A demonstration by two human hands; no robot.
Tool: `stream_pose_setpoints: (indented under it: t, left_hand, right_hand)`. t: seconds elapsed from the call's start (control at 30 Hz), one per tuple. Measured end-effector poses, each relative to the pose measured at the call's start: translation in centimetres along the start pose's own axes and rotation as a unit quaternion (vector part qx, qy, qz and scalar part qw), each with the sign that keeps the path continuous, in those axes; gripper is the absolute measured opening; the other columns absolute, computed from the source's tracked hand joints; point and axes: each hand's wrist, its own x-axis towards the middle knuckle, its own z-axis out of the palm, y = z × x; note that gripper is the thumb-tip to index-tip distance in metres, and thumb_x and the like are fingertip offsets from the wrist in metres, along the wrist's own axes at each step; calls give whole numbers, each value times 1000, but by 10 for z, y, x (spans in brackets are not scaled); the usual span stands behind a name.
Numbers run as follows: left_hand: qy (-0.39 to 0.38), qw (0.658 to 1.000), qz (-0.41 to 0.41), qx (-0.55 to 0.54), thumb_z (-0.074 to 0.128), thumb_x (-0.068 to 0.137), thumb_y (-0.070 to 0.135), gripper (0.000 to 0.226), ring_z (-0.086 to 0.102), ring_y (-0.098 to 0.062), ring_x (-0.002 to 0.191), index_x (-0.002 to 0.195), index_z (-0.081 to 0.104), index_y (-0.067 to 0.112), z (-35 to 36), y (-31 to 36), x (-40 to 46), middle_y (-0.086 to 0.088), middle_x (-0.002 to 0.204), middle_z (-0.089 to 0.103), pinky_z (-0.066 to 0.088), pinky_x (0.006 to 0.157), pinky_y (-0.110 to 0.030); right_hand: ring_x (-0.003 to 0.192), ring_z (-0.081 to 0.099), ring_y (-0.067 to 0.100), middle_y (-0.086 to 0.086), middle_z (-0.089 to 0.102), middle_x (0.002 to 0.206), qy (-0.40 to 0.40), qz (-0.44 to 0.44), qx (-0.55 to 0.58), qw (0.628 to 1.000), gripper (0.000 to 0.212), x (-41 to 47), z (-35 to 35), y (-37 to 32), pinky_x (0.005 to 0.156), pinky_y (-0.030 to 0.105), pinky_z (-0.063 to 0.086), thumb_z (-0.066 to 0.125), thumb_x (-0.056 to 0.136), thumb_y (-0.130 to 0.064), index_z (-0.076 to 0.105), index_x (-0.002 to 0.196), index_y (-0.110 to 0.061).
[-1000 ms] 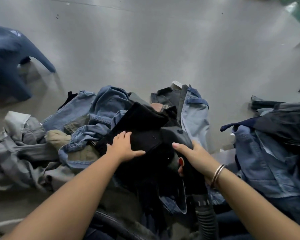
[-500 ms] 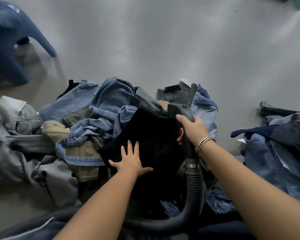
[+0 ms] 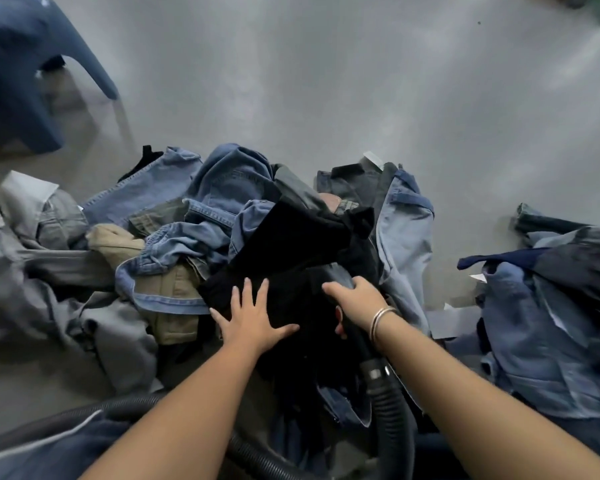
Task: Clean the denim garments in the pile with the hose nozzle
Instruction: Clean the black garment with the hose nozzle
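Left hand: the left hand (image 3: 253,320) lies flat, fingers spread, pressing on a black garment (image 3: 291,251).
Right hand: the right hand (image 3: 355,301) is wrapped round the hose nozzle (image 3: 355,336), low against the black cloth.
Pile: the denim pile (image 3: 201,216) sits on the grey floor (image 3: 326,81), directly ahead.
Hose: the ribbed hose (image 3: 394,424) loops underneath.
Risk: loose cloth could bunch at the nozzle; the hose may snag garments.

Your right hand (image 3: 355,299) covering the hose nozzle (image 3: 352,329) tip, ribbed hose (image 3: 394,427) cut off at bottom edge, blue stool (image 3: 18,81) cropped at left edge, blurred.
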Motion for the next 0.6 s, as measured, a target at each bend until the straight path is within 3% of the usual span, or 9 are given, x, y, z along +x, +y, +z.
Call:
stream_pose_setpoints:
  t: [0.23,0.33,0.43,0.53,0.6]
  left_hand:
    - [-43,999,-6,0,53,71,78,111,-14,-26,146,151,-8,31,-7,6,9,-1,160,-14,-2,105,-71]
    - [72,995,38,-49,59,76,56,88,4,-23,145,149,21,24,-8,15,8,-3,157,12,-1,112,-59]
    - [204,964,140,-97,56,82,37,65,25,-20,133,143,38,27,-12,34,8,2,145,33,18,107,-40]
    - [206,948,236,-50,50,89,32,56,30,-22,130,144,37,32,-18,58,13,0,144,36,25,103,-38]
    - [184,949,257,8,45,92,33,50,31,-21,130,142,41,34,-16,64,15,1,143,37,26,102,-37]
  right_hand:
    - [29,49,19,4,48,45,105,-63,147,981,22,13,-60,-45,34,25,45,62,90,-29,49,90,-11]
    - [31,49,19,1,49,43,107,-55,204,971,21,-3,-89,-48,38,27,47,63,89,-32,51,92,-16]
    - [33,48,20,5,48,44,98,-16,247,964,22,-25,-100,-34,38,27,48,64,89,-32,54,91,-13]
    - [35,52,22,8,51,48,82,28,259,962,29,-47,-100,-14,39,29,48,65,87,-36,56,92,-10]
    - [37,54,23,9,53,51,75,39,268,960,33,-58,-100,-1,39,29,48,67,85,-38,57,97,-9]
